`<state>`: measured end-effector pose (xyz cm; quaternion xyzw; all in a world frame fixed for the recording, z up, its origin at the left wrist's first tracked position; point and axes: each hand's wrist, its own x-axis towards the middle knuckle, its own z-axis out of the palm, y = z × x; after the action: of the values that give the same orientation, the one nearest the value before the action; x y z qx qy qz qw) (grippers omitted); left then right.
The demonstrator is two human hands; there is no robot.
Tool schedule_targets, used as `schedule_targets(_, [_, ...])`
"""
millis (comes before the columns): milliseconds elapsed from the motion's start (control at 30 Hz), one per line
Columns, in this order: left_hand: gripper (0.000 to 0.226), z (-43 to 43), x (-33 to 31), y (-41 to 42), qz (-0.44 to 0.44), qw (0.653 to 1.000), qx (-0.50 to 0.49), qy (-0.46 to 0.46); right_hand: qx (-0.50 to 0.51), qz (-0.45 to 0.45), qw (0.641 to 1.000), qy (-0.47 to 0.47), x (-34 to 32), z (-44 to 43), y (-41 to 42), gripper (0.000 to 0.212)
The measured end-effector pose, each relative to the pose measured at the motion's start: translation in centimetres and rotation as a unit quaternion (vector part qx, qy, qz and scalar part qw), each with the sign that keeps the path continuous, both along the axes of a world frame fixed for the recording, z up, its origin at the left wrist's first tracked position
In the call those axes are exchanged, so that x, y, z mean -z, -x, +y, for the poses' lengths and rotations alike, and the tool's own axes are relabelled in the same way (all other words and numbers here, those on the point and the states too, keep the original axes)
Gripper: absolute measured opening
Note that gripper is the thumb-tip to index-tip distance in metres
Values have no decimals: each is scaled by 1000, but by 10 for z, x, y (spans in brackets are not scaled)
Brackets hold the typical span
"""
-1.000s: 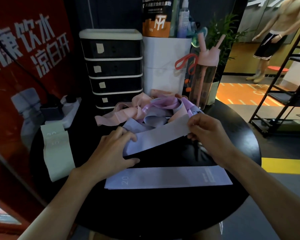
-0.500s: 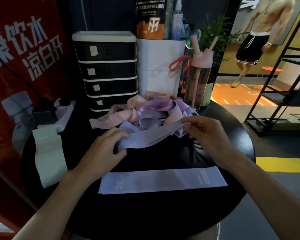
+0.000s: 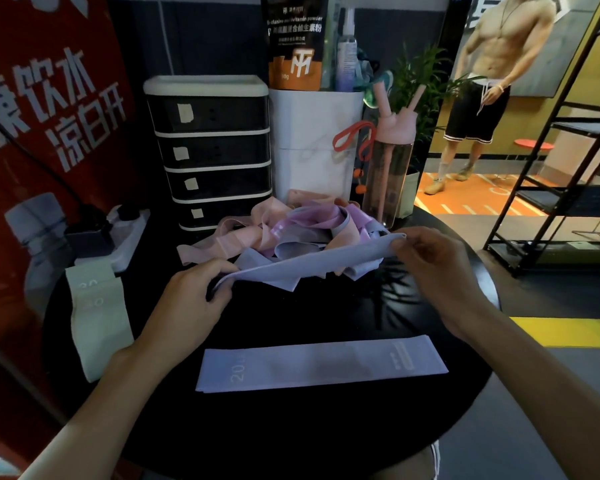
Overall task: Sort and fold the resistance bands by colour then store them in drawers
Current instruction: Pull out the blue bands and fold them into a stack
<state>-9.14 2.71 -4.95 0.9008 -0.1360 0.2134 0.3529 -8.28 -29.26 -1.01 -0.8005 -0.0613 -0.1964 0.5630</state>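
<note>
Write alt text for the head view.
The left hand and right hand hold a lilac band above a black table. A second lilac band lies flat in front, green bands at left, a tangled pile and drawer unit behind.

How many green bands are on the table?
2. Both lie at the table's left edge: the far green band peeks out from under the near green band. The tangled pile may hide more.
</note>
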Motion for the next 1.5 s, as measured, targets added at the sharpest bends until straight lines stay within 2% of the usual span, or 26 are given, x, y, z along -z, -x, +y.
schedule_targets(100, [19,4,-2,0,17,1000,-17,12,27,14,999,27,2,-4,-1,14])
schedule_targets(200, [15,5,-4,1,37,998,-31,34,31,27,999,0,2,-5,1,13])
schedule_targets(367, [13,4,-13,4,48,985,-41,164,44,34,998,-35,5,-8,2,11])
schedule_targets(500, [14,4,-15,6,78,957,-55,273,57,37,995,-71,8,-13,3,20])
schedule_targets(567, [15,4,-14,8,95,947,-64,300,63,34,995,-74,10,-14,5,21])
schedule_targets(667, [16,2,-12,11,94,952,-62,284,73,31,994,-76,13,-16,7,21])
schedule_targets(767, [18,-1,-12,14,90,976,-41,194,56,20,997,-57,9,-11,7,19])
schedule_targets(933, [19,-15,-20,17,53,995,-28,79,-43,-6,999,-15,-11,12,10,20])
schedule_targets(1033, [14,-38,-40,17,21,992,40,115,-92,-29,995,16,-21,29,13,16])
schedule_targets(1133, [16,-61,-61,13,44,981,108,156,-126,-58,989,50,-30,46,17,15])
schedule_targets(1267, [18,-76,-70,5,94,970,201,100,-142,-82,984,75,-26,56,22,18])
schedule_targets(1367, [16,-80,-69,4,82,969,208,103,-132,-82,987,48,-23,56,27,20])
schedule_targets(1467, [17,-86,-72,5,57,963,192,178,-157,-18,987,-9,-16,54,29,27])
schedule_targets(1500, [21,-89,-75,6,53,959,182,212,-163,1,987,-1,-13,55,29,21])
